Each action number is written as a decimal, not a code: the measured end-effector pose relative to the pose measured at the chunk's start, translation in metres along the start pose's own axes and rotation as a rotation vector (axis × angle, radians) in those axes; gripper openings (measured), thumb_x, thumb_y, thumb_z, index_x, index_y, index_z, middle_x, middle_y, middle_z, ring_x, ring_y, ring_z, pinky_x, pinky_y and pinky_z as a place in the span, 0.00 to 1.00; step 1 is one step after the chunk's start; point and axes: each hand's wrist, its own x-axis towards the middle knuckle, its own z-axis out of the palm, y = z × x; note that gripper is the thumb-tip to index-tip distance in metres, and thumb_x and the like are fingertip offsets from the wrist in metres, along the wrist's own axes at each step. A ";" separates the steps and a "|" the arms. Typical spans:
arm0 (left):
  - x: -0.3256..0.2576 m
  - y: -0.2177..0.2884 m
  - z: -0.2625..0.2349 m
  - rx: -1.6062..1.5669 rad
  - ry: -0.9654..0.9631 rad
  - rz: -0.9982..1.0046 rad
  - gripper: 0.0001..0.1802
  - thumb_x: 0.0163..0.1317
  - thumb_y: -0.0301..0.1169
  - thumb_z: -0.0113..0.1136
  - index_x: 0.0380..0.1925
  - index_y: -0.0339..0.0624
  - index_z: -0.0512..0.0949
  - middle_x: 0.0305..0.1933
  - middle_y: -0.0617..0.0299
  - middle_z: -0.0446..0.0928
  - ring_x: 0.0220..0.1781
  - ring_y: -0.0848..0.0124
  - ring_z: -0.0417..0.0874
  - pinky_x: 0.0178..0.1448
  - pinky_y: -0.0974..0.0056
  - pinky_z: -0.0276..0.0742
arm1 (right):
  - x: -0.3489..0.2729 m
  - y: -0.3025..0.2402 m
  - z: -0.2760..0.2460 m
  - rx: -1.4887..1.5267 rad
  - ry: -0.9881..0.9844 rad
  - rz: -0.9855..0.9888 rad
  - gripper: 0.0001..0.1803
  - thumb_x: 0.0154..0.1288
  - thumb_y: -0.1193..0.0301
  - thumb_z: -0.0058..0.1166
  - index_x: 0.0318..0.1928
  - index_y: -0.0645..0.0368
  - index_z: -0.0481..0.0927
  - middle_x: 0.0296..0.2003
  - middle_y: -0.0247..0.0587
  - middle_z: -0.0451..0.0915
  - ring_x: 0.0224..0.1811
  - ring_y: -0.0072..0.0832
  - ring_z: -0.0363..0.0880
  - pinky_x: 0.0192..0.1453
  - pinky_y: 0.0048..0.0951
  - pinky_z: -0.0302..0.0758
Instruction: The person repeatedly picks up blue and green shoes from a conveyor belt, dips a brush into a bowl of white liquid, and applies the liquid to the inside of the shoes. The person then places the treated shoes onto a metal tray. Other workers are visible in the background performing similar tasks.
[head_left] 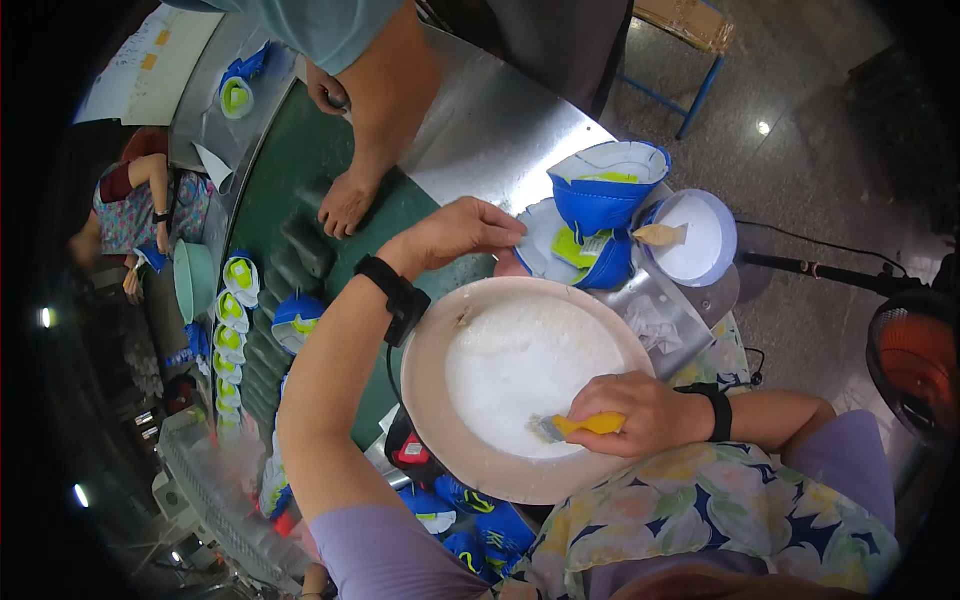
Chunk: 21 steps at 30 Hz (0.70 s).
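My right hand (626,412) grips a brush (592,424) by its yellow handle. The bristles touch the white liquid (520,370) in a wide, pale basin (428,440) in front of me. Beyond the basin, my left hand (455,235) pinches the pale edge of a blue shoe upper (606,268) with a yellow-green lining. A second blue shoe upper (600,205) rests against the first. To their right stands a white tub (728,240) of white liquid, with a second brush (660,235) lying across its rim.
A green conveyor belt (265,200) carries a row of blue shoe uppers (230,345) and dark foot-shaped pieces (305,245). A co-worker's hand (348,203) rests over it. More blue shoes (490,530) lie below the basin. At right stands a round heater or fan (912,365).
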 end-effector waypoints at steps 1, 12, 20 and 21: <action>-0.004 0.000 -0.003 0.051 0.074 -0.006 0.15 0.62 0.30 0.69 0.45 0.30 0.83 0.42 0.56 0.84 0.40 0.70 0.86 0.54 0.69 0.82 | 0.000 0.000 0.000 0.002 -0.007 0.003 0.14 0.60 0.70 0.69 0.38 0.57 0.74 0.31 0.39 0.81 0.30 0.33 0.82 0.32 0.30 0.77; -0.085 -0.028 -0.040 0.755 0.838 0.034 0.12 0.54 0.33 0.71 0.28 0.33 0.84 0.26 0.53 0.84 0.24 0.70 0.86 0.31 0.67 0.81 | 0.000 -0.002 0.002 0.005 0.010 0.011 0.15 0.56 0.74 0.70 0.39 0.58 0.76 0.32 0.42 0.82 0.31 0.36 0.83 0.34 0.31 0.78; -0.072 -0.005 -0.008 1.379 0.974 0.389 0.16 0.51 0.22 0.61 0.43 0.37 0.80 0.41 0.49 0.82 0.37 0.53 0.85 0.41 0.54 0.83 | 0.000 -0.005 0.004 0.005 0.010 0.044 0.12 0.58 0.73 0.69 0.37 0.60 0.77 0.32 0.41 0.81 0.31 0.36 0.83 0.35 0.31 0.78; -0.075 0.005 0.001 1.466 0.985 0.337 0.18 0.51 0.21 0.60 0.45 0.37 0.79 0.44 0.48 0.81 0.39 0.50 0.85 0.42 0.52 0.82 | -0.001 -0.005 0.006 0.006 0.018 0.041 0.11 0.58 0.73 0.68 0.36 0.60 0.77 0.32 0.41 0.81 0.31 0.36 0.83 0.35 0.31 0.78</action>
